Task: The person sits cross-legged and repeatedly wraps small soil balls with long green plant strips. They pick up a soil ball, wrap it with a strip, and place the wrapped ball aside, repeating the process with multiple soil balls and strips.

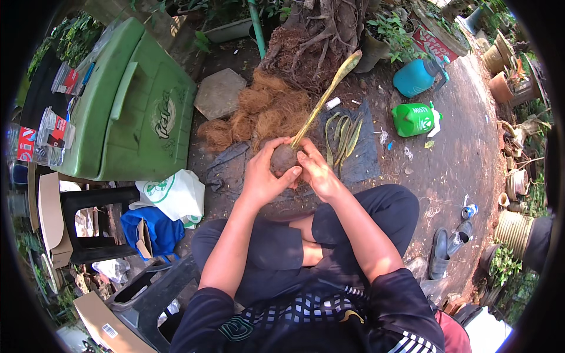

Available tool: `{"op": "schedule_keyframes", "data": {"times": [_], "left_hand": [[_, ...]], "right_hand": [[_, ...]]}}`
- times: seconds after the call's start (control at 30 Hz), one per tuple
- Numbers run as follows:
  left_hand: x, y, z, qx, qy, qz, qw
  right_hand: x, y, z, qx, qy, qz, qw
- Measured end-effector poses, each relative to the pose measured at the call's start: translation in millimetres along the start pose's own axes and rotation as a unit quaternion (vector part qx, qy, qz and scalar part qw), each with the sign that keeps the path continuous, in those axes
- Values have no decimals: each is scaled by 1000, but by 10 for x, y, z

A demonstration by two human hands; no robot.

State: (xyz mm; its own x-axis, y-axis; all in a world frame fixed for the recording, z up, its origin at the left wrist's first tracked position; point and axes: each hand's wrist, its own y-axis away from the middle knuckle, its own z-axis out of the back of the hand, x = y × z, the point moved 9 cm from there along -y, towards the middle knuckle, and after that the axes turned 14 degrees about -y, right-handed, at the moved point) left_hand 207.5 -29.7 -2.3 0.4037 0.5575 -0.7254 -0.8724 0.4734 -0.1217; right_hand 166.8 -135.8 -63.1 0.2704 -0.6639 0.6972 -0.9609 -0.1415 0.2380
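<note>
Both hands cup a round brown root ball (pixel 283 159), from which one long yellow-green leaf (pixel 326 98) rises, tilted to the upper right. My left hand (pixel 265 174) wraps its left side, with the thumb across the front. On the right side, my right hand (pixel 317 170) presses with bent fingers near the leaf's base. Just beyond the hands lies a heap of brown coconut fibre (pixel 273 110). Several cut, long green-yellow leaves (pixel 342 137) rest on a dark plastic sheet (pixel 364 154) to the right.
A green cooler box (pixel 145 114) stands at left, near a white bag (pixel 176 194) and black stools (pixel 101 251). Ahead are a hexagonal paving slab (pixel 220 93) and a rooted trunk (pixel 322 39). Blue (pixel 412 78) and green (pixel 410 120) spray bottles, a can (pixel 469 211) and shoes (pixel 439 253) are at right.
</note>
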Motion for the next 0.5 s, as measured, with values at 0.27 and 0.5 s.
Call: {"op": "schedule_keyframes", "data": {"times": [0.27,0.5], "left_hand": [[-18,-1,6,-18,-41,-21,999],[98,-9,-27,3,21,-14,1000]], "right_hand": [[28,-3,-56,23,-39,14,999],[183,37,-92,61,28,64,996]]}}
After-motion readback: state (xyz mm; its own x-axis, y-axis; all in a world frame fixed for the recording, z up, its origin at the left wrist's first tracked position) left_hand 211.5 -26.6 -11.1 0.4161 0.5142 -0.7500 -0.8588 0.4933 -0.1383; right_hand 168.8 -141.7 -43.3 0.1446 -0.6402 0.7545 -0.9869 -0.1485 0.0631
